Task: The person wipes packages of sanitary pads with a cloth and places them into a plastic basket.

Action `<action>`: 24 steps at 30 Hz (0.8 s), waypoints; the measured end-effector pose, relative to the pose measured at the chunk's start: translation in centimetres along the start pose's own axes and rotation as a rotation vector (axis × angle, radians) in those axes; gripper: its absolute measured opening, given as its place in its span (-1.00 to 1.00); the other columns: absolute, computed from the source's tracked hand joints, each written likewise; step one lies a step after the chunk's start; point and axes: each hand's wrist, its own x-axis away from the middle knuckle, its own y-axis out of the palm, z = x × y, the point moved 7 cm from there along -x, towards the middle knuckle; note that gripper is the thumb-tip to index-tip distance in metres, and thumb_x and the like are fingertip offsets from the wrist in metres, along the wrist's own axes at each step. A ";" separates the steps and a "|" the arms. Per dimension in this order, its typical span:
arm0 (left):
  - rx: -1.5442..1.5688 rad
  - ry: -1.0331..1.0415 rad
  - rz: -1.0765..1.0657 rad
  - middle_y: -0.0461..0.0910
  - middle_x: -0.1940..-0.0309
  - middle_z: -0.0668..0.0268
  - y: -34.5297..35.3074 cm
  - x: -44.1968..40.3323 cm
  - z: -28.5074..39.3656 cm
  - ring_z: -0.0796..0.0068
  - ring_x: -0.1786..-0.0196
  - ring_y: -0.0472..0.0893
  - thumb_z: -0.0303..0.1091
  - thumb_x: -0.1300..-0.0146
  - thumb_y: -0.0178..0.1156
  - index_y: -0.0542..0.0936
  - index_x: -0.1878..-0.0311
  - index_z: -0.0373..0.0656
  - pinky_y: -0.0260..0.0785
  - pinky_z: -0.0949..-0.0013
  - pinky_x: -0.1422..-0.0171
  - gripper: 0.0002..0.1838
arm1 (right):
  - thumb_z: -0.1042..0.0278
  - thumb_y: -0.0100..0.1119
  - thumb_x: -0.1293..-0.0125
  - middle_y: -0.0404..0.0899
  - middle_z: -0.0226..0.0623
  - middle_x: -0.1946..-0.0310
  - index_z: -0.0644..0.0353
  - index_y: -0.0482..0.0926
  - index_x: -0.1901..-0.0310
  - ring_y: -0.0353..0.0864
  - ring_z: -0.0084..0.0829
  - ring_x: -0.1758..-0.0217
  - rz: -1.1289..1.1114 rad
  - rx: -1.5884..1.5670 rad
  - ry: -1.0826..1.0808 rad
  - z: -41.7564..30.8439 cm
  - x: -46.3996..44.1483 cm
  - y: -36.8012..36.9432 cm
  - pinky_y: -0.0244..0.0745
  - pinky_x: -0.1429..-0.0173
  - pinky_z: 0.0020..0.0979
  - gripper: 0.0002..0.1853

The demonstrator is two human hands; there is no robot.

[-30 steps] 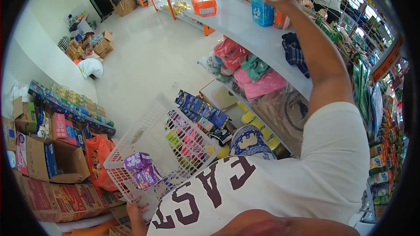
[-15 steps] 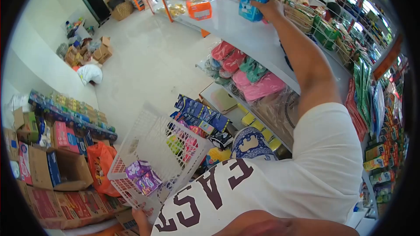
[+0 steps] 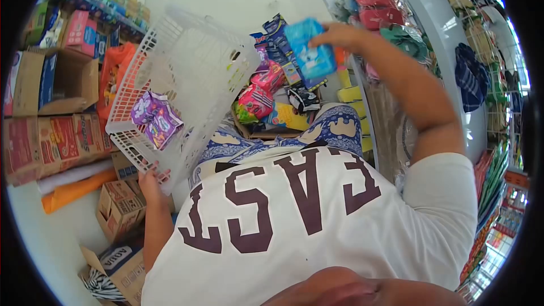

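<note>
My right hand (image 3: 340, 38) is closed on a blue plastic-wrapped pack (image 3: 310, 51), raised over the goods in front of my lap. A bit of orange shows just under that hand, and I cannot tell what it belongs to. On the left, my left hand (image 3: 154, 184) grips the lower rim of a white plastic basket (image 3: 192, 51), which is tilted. Purple packs (image 3: 156, 119) lie inside the basket, near its left side. Below the blue pack is a box with pink packets (image 3: 260, 90), a yellow packet (image 3: 290, 116) and dark blue packaging (image 3: 277, 37).
A grey shelf (image 3: 428, 5) runs along the right, with bagged red slippers (image 3: 377, 8) on the level below. Hanging goods line a wire rack (image 3: 504, 73). On the left stand an open carton (image 3: 71, 82), a red bag (image 3: 116, 71) and an Aqua carton (image 3: 122, 266).
The blue pack has come off the upper shelf in my right hand, down and toward the basket. My view has turned downward. The basket stays in my left hand.
</note>
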 end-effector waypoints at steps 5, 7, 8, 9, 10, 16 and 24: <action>0.025 0.016 0.019 0.56 0.02 0.17 -0.6 0.7 -0.1 0.20 0.38 0.68 -0.53 -0.12 -0.17 0.27 -0.43 -0.07 0.47 0.27 0.39 -0.30 | -0.07 0.51 0.02 0.51 -0.08 -0.15 0.01 0.43 -0.26 0.50 -0.06 -0.23 -0.149 -0.655 0.469 12.5 -6.4 11.4 0.38 -0.14 0.35 -0.21; 0.085 0.015 0.030 0.56 0.00 0.16 -1.1 0.0 -1.0 0.20 0.36 0.68 -0.53 -0.11 -0.18 0.26 -0.43 -0.08 0.47 0.30 0.39 -0.30 | -0.08 0.50 0.00 0.45 -0.05 -0.20 0.03 0.44 -0.24 0.46 -0.03 -0.27 0.130 -0.490 0.418 14.3 -8.3 11.6 0.36 -0.20 0.30 -0.23; 0.092 -0.005 0.023 0.56 -0.04 0.15 -1.2 -0.2 -1.3 0.21 0.35 0.69 -0.54 -0.10 -0.18 0.24 -0.45 -0.08 0.46 0.34 0.39 -0.27 | -0.09 0.50 -0.01 0.42 -0.03 -0.22 0.03 0.45 -0.23 0.44 -0.01 -0.28 0.277 -0.420 0.389 13.7 -8.5 10.0 0.35 -0.23 0.28 -0.24; 0.103 0.014 0.001 0.56 -0.04 0.15 -1.1 -0.3 -1.3 0.21 0.35 0.69 -0.54 -0.10 -0.18 0.24 -0.45 -0.08 0.46 0.34 0.39 -0.27 | -0.09 0.49 -0.02 0.39 -0.02 -0.25 0.04 0.45 -0.22 0.42 0.00 -0.30 0.422 -0.339 0.365 13.0 -8.5 8.4 0.34 -0.26 0.25 -0.25; 0.062 0.012 -0.001 0.55 -0.06 0.15 -1.2 -0.3 -1.3 0.21 0.36 0.69 -0.54 -0.09 -0.18 0.23 -0.47 -0.07 0.46 0.35 0.39 -0.25 | -0.08 0.47 -0.04 0.32 -0.01 -0.29 0.03 0.44 -0.21 0.35 0.02 -0.35 0.575 0.018 0.075 8.9 -7.8 5.6 0.31 -0.32 0.17 -0.27; -0.010 0.026 -0.023 0.54 -0.09 0.12 0.2 -0.2 0.0 0.21 0.39 0.69 -0.56 -0.08 -0.19 0.20 -0.49 -0.07 0.46 0.37 0.41 -0.22 | -0.08 0.40 -0.06 0.11 -0.07 -0.41 -0.15 0.45 -0.21 0.11 0.15 -0.45 1.214 0.822 -0.665 -12.7 5.8 -12.7 0.21 -0.44 0.02 -0.34; -0.053 0.009 -0.027 0.53 -0.07 0.07 2.2 -0.4 1.4 0.22 0.44 0.68 -0.58 -0.07 -0.22 0.22 -0.48 -0.08 0.45 0.36 0.51 -0.23 | -0.34 0.22 -0.14 0.01 0.03 -0.46 -0.16 0.42 -0.32 0.07 0.15 -0.48 1.515 0.910 -0.296 -11.7 5.0 -30.5 0.11 -0.49 0.00 -0.25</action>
